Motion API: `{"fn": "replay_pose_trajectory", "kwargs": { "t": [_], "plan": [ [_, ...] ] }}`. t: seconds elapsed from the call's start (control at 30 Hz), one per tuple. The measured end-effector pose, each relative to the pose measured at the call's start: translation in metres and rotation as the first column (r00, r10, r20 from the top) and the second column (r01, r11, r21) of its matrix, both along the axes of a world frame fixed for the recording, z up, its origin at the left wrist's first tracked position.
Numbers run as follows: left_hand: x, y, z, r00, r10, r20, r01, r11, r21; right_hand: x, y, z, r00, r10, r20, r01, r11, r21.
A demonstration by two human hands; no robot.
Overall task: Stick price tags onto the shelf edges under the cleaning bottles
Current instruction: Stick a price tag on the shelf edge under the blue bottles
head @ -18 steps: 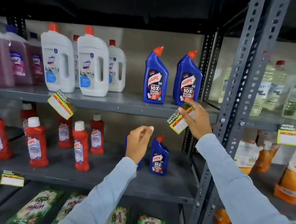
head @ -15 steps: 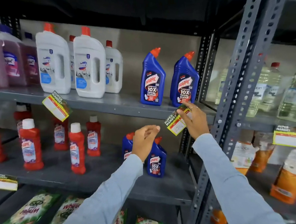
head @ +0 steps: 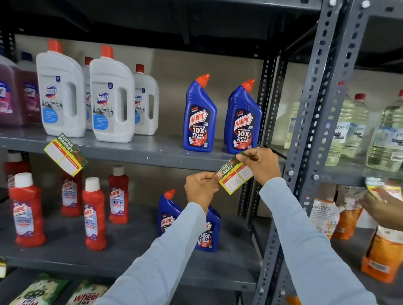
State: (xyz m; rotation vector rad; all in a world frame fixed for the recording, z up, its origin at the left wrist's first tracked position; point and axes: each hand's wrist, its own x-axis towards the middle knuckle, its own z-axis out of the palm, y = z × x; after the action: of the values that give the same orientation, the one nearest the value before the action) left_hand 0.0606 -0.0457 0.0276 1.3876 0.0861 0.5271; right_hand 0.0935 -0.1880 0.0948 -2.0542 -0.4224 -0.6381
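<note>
a grey metal shelf point(head: 129, 151) crosses the middle of the frame, two blue bottles point(head: 199, 119) standing right of centre on it. just below them, the right hand point(head: 261, 164) pinches the top of a tilted price tag point(head: 235, 175) against the shelf edge, and the left hand point(head: 201, 189) pinches its lower left corner. another tag point(head: 65, 157) hangs crooked at centre left.

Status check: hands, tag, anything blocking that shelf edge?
Both hands pinching the price tag: left hand at its lower left end, right hand at its top. Tag tilted at the shelf edge under the blue Harpic bottles. Edge unobstructed.
</note>
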Motion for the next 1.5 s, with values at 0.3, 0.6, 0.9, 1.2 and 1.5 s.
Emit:
{"fn": "replay_pose_trajectory", "kwargs": {
  "t": [0.3, 0.6, 0.9, 1.2, 1.5],
  "plan": [
    [-0.022, 0.014, 0.006, 0.993, 0.000, 0.117, -0.011, 0.995, 0.100, -0.008, -0.009, -0.009, 0.995, 0.055, -0.084, -0.042, 0.988, 0.151],
    [-0.019, 0.039, 0.011, 0.988, -0.014, 0.153, -0.027, 0.964, 0.265, -0.027, -0.014, -0.018, 0.990, 0.119, -0.075, -0.116, 0.992, 0.039],
    [-0.010, 0.053, 0.030, 0.958, -0.095, 0.271, -0.175, 0.555, 0.813, -0.026, -0.015, -0.010, 0.998, 0.041, 0.053, -0.026, 0.968, -0.249],
    [-0.005, 0.062, 0.020, 0.945, -0.128, 0.300, -0.223, 0.419, 0.880, -0.025, -0.015, -0.027, 0.995, 0.090, 0.050, -0.071, 0.952, -0.298],
    [-0.002, 0.052, 0.021, 0.961, -0.100, 0.259, -0.175, 0.506, 0.845, -0.018, -0.015, -0.030, 0.996, 0.076, 0.045, -0.060, 0.959, -0.276]
  ]
}}
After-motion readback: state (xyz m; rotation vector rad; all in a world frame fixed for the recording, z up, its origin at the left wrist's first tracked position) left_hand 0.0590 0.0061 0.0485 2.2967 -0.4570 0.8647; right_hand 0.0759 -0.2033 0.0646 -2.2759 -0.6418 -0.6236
